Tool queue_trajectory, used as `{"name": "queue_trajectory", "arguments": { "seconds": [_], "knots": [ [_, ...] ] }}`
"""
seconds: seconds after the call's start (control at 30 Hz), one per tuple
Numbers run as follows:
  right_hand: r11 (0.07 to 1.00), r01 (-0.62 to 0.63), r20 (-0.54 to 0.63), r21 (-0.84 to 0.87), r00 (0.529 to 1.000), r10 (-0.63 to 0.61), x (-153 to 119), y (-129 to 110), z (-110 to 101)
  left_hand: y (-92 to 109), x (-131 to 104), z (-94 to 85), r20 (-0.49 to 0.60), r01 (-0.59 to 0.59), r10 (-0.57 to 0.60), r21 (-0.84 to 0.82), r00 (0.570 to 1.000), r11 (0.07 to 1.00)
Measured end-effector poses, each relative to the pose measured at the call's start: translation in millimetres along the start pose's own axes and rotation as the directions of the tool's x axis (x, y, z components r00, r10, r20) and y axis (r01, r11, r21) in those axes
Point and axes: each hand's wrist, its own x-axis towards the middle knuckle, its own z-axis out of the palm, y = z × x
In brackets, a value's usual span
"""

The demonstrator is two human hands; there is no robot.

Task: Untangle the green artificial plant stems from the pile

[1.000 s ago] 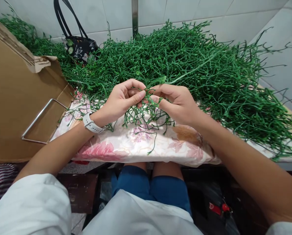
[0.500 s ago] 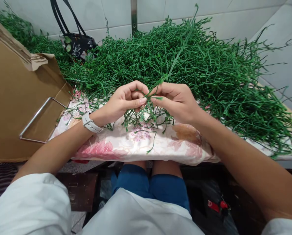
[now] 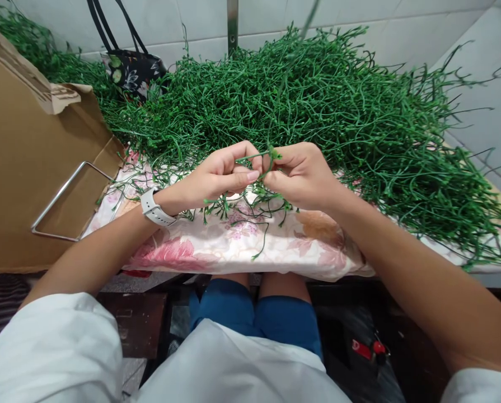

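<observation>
Between my hands runs a thin green plastic stem [image 3: 271, 157] with small leafy tips. My left hand [image 3: 229, 170], with a white watch on its wrist, pinches it between thumb and curled fingers. Touching close by, my right hand [image 3: 303, 173] is closed on the same stem, its fingers folded in. A long blurred strand [image 3: 309, 22] rises above my right hand. Loose sprigs [image 3: 220, 206] lie on the flowered cloth [image 3: 233, 252] under my hands. Behind them spreads a big pile of green artificial stems [image 3: 317, 106].
A cardboard box [image 3: 36, 168] stands at the left, with a bent metal wire frame [image 3: 59, 196] against it. A black flowered bag [image 3: 135, 73] sits at the back left by the tiled wall [image 3: 267, 17]. Below the table edge lies a red tag [image 3: 361, 348].
My right hand has curled tighter, and the stem's leafy tip now sits over its fingers. The long strand has swung upward, mostly out of view. My left hand shifted slightly right.
</observation>
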Motion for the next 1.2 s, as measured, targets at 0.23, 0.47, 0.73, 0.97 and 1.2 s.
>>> {"name": "queue_trajectory", "arguments": {
  "seconds": [0.23, 0.47, 0.73, 0.97, 1.2],
  "knots": [
    [0.992, 0.071, 0.046, -0.1, 0.997, -0.067, 0.2, -2.1, -0.2, 0.9, -1.4, 4.3, 0.024, -0.022, 0.021, 0.055, 0.999, 0.998],
    [0.951, 0.195, 0.132, -0.238, 0.977, -0.168, 0.5, 2.9, -0.8, -5.8, -1.7, 0.9, 0.031, -0.03, 0.025, 0.181, 0.999, 0.983],
    [0.871, 0.354, 0.226, -0.341, 0.93, -0.29, -1.4, 4.4, 4.4, 2.6, 3.6, 7.8, 0.058, -0.125, 0.112, 0.307, 0.992, 0.943],
    [0.806, 0.295, 0.269, -0.512, 0.947, -0.176, -3.5, 17.0, -24.7, 20.7, -6.9, 7.3, 0.061, -0.08, 0.062, 0.354, 0.996, 0.932],
    [0.878, -0.085, -0.093, -0.472, 0.995, 0.046, -0.9, 28.1, -52.6, 16.3, 0.1, -19.3, -0.222, 0.026, 0.001, 0.118, 0.975, 0.993]
  ]
}}
